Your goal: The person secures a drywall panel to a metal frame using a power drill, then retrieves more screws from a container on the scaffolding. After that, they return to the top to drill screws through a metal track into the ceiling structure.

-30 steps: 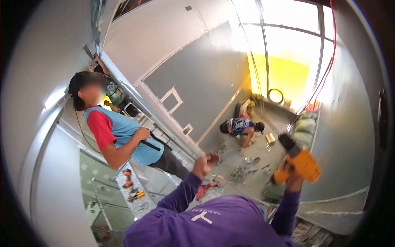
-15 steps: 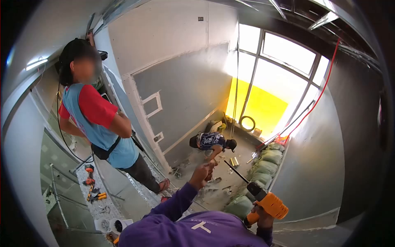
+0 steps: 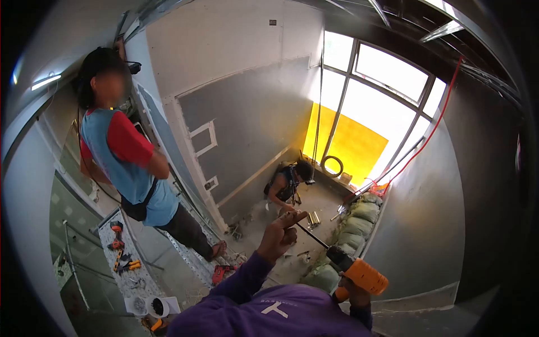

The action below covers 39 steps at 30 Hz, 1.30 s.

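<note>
My right hand (image 3: pixel 349 293) grips an orange cordless drill (image 3: pixel 364 275) low at the right. Its long dark bit (image 3: pixel 312 236) points up and left. My left hand (image 3: pixel 279 235), in a purple sleeve, is at the tip of the bit, with the fingers curled and the index finger stretched over the end. I cannot tell whether something small is pinched there. Both hands are high above the floor.
A person in a blue and red shirt (image 3: pixel 126 163) stands on a perforated metal platform (image 3: pixel 185 258) at the left. Another person (image 3: pixel 285 184) crouches on the floor below. Sacks (image 3: pixel 359 222) line the right wall. Tools (image 3: pixel 119 247) lie on a lower board.
The drill has come down from shoulder height to low right. My left hand let go of the metal rail and moved to the bit's tip. The crouching person shifted towards the window.
</note>
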{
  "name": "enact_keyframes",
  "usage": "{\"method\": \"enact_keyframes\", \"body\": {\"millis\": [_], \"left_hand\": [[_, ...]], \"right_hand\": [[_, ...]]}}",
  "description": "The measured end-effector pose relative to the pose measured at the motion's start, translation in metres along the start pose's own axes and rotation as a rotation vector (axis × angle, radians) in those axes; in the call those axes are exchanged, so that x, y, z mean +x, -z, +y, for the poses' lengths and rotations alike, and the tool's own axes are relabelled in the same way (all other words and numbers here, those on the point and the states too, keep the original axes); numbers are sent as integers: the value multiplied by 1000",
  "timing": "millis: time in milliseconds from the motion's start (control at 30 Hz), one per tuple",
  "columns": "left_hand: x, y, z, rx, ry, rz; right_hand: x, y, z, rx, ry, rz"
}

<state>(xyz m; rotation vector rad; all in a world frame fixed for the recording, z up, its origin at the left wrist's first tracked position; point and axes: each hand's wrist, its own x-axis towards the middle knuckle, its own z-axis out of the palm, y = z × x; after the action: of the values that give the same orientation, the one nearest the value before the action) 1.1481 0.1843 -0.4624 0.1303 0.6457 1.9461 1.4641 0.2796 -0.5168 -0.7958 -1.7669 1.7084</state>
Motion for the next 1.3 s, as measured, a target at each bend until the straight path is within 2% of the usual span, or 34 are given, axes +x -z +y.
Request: {"method": "enact_keyframes", "body": {"millis": [67,100,167,233,267,300,367,433,467,500,567,667,767,867,967,1033,1100,1133,1200,1233,1300], "left_hand": [[3,7,-5,-16,-9,10],[4,12,-11,-24,-6,13],[1,25,-11,1258,-654,-86],[-2,12,-8,1738,-837,-160],[-11,-3,-6,1626,-642,-144],[-3,2,-14,1329,-487,-144],[14,16,-29,1154,-328,-157],[24,29,-37,1532,-656,-252],[29,31,-43,1774,-982,-320],[30,22,-47,1348,-663,-345],[26,-1,-54,538,23,-276],[4,-58,-34,181,295,-12],[-19,-108,-36,271,256,85],[-15,-115,-51,411,150,-75],[-21,-136,-56,238,171,-287],[10,-118,-79,564,-170,-398],[23,-108,-82,690,-275,-501],[29,-105,-76,658,-210,-545],[45,-123,-61,920,-515,-655],[54,-142,-54,1196,-898,-704],[28,-199,-55,1433,-1163,-607]], "right_hand": [[-2,-6,-5,370,-54,-4],[-5,-4,-2,388,-76,-19],[-8,5,10,425,-103,-11],[-8,18,43,862,-144,-176],[-16,21,42,967,-125,-205],[-23,25,38,1071,-109,-238],[-14,12,-4,1073,-92,-207],[-18,13,-12,540,-10,-79],[-20,14,-16,276,-23,-8],[-26,10,-31,363,63,94],[-33,25,-27,327,123,108],[-33,13,-32,336,140,122],[-44,16,-36,376,160,151],[-51,24,-34,359,188,192],[-53,26,-26,340,213,224],[-50,31,-23,318,241,255],[-47,41,-21,283,282,307],[-44,48,-21,259,306,339],[-39,64,-26,190,372,430],[-38,75,-31,152,404,488],[-41,96,-48,161,451,565]]}}
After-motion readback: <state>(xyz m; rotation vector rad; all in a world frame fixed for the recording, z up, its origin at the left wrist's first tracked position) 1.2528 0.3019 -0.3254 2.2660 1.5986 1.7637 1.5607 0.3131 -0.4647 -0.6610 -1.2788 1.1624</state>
